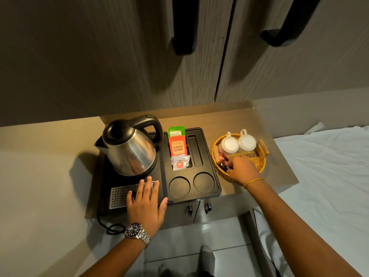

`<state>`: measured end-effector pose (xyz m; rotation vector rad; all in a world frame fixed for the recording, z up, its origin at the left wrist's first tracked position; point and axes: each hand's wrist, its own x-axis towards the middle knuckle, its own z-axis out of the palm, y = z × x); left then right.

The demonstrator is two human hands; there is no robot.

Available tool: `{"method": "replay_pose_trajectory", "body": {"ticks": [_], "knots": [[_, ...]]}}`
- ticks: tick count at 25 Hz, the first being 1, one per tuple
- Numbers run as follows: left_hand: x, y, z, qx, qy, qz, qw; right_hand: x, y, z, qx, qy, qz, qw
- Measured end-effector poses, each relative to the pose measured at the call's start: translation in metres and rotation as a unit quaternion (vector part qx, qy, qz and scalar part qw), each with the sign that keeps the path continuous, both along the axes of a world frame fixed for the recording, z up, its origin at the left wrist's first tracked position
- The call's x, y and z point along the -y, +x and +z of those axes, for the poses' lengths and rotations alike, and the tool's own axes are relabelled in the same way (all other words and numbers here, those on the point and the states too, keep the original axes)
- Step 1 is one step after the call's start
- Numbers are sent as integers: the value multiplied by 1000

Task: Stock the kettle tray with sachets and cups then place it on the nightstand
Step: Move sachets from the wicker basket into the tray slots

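Your left hand [146, 200] lies flat and spread wide on the near edge of the black plastic kettle tray [216, 188], right over the shiny metal grate with holes [119, 194]. It holds nothing. Your right hand [242, 169] is in the round yellow woven basket [259, 160] just right of the tray. Its fingers are bent close together around some small dark sachets [222, 158] at the near left side of the basket. I cannot tell if you have picked them up yet.

The silver steel kettle with the black handle [129, 148] sits on the far left part of the tray. Three tea sachets, green, red and white [178, 148], stand in the left slot. The long empty slot [194, 150] beside them runs from near to far, and it lies to the left of your right hand. That hand is closer to it, so I think it should carry the sachets over. The two white cups [238, 143] wait upside down at the far side of the basket.
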<state>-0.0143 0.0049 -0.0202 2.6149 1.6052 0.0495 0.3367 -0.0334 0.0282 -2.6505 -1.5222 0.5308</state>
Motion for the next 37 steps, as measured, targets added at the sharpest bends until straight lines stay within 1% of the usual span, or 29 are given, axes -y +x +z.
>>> {"method": "replay_pose_trajectory", "body": {"ticks": [2,3,6,13,19,23,26,28,31,34,35,37], "knots": [[-1,-1,-1,-2,-3,0,1000,-1,-8,-1,62,-16,41,997],[-1,-1,-2,-3,-4,0,1000,-1,-10,-2,74,-13,50,996],[-2,-3,-3,-5,-5,4,1000,-1,-8,-6,69,-4,57,996],[-2,0,-4,-4,-6,2,1000,-3,10,1,65,-61,107,990],[-3,-1,-6,-7,-5,2,1000,0,7,5,93,-57,131,985],[-3,-1,-6,-5,-3,3,1000,5,13,8,86,-44,131,987],[-4,-1,-7,-5,-4,4,1000,13,19,14,64,8,100,993],[-4,-1,-8,-4,-4,4,1000,18,19,19,30,77,56,995],[-3,-2,-8,0,-5,4,1000,20,6,31,-30,181,-1,983],[-3,-2,-9,0,-4,3,1000,5,-24,38,-67,246,5,967],[-3,-2,-9,-1,-5,3,1000,-5,-36,38,-70,253,14,965],[-3,-2,-8,-2,-6,4,1000,-27,-61,34,-52,236,48,969]]}}
